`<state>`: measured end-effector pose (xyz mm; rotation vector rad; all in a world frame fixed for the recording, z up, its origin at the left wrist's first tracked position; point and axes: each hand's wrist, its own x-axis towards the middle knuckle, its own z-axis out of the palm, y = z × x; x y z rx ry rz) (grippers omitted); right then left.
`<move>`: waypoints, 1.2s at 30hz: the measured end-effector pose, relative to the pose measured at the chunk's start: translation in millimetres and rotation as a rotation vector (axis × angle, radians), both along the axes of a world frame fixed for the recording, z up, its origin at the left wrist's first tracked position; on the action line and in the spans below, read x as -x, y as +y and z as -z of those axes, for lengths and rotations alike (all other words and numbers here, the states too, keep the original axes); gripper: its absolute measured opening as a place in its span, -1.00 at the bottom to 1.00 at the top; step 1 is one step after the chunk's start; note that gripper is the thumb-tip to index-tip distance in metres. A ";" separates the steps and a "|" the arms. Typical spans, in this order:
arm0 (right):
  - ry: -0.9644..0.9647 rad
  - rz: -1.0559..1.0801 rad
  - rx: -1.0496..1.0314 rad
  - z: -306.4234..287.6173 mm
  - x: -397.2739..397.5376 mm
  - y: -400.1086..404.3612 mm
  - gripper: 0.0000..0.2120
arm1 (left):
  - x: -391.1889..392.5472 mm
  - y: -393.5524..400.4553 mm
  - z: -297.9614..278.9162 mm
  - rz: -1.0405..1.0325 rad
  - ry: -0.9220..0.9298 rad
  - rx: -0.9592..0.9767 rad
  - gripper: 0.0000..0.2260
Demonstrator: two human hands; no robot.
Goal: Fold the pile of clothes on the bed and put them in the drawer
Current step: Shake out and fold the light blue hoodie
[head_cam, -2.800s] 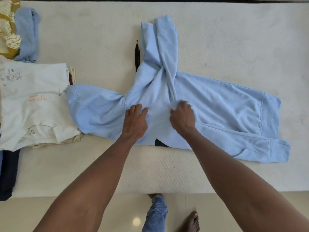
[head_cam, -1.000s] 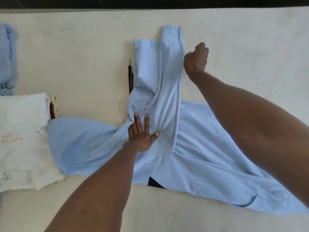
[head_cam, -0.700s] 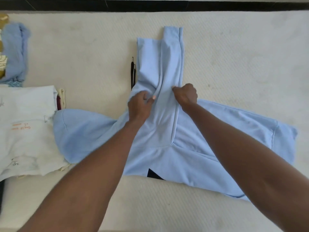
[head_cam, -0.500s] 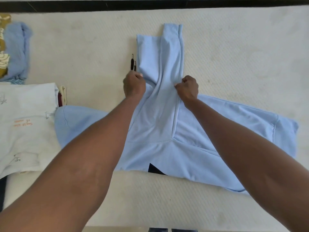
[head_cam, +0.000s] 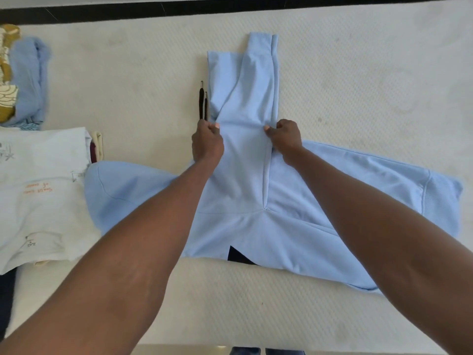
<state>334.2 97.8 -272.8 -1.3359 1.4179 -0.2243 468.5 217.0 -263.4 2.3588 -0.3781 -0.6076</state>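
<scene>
Views: one only, head-worn; no second view, so nothing is shared
Position: above the near edge of the bed [head_cam: 358,73], at the person's head
Facing: forward and steeply down; the bed's far edge runs along the top of the frame
Nearness: close; both forearms enter from the bottom corners and fill the lower frame
Lens: wide-angle; the far edge bows slightly

Bed [head_cam: 358,73] w/ blue hoodie [head_cam: 294,213], white tee stack [head_cam: 43,188], crumpled clothes [head_cam: 25,80].

Bright even daylight, soft shadows, wide-angle curvature
</scene>
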 end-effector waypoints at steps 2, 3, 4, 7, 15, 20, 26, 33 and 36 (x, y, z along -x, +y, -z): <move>0.006 0.064 -0.013 -0.9 -0.3 10.0 -0.68 | -6.2 8.0 0.8 -0.032 0.102 0.010 -0.76; 0.008 0.101 -0.037 -0.7 3.1 15.7 -0.68 | -9.4 14.2 -2.0 -0.002 0.165 0.007 -0.72; 0.018 0.124 -0.079 -0.5 8.8 23.1 -0.65 | -12.3 20.9 -3.5 0.056 0.234 -0.004 -0.69; 0.019 0.106 -0.222 -1.4 30.9 55.7 -0.73 | -19.4 45.9 -10.1 0.202 0.534 -0.018 -0.73; -0.052 0.114 -0.246 -27.9 50.9 90.3 -0.75 | -26.4 89.4 -22.8 0.390 0.539 -0.118 -0.82; -0.042 0.124 -0.249 -46.0 61.8 104.0 -0.59 | -18.9 112.9 -34.0 0.294 0.517 0.029 -0.80; -0.029 0.126 -0.152 -68.7 79.5 141.3 -0.74 | 4.8 157.0 -43.1 0.162 0.444 0.117 -0.74; -0.052 0.124 -0.392 -65.2 111.6 202.3 -0.98 | 59.5 219.7 -38.2 0.038 0.404 0.076 -0.77; 0.062 0.104 -0.468 -44.8 127.7 224.2 -0.95 | 74.3 236.2 -23.0 0.017 0.383 -0.012 -0.64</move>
